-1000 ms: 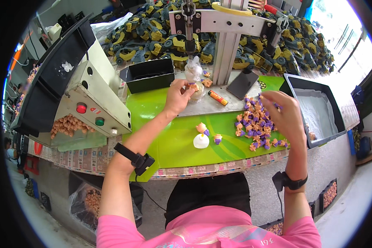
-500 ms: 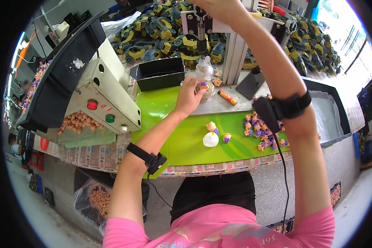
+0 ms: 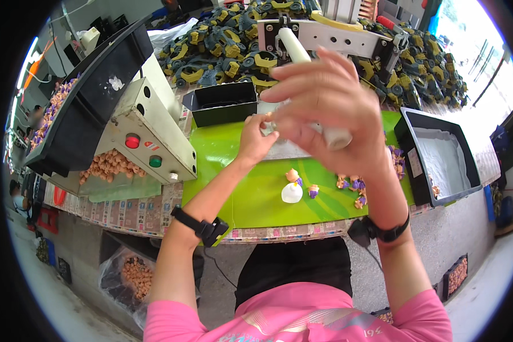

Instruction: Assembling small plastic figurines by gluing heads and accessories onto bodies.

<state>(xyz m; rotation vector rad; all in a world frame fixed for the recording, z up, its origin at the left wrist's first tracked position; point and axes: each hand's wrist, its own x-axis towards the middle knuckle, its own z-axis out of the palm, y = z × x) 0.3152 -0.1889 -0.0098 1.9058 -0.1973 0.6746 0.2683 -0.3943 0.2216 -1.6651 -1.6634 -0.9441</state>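
1. The right hand (image 3: 325, 108) is raised close to the camera, fingers curled loosely round a white lever handle (image 3: 313, 85) that slopes down from the grey press frame (image 3: 347, 37).
2. The left hand (image 3: 256, 139) reaches over the green work mat (image 3: 251, 194), fingertips pinched on a small piece at the press base — too small to tell what it is.
3. The raised hand hides much of the mat behind it.
4. Near the front edge stand a white cone-shaped figure (image 3: 292, 191) and small purple toy parts (image 3: 353, 183).
5. Around: a black empty box (image 3: 222, 102), a black tray (image 3: 444, 157) at right, a control box (image 3: 154, 139) with red and green buttons, and heaped dark-and-yellow parts (image 3: 222, 40).
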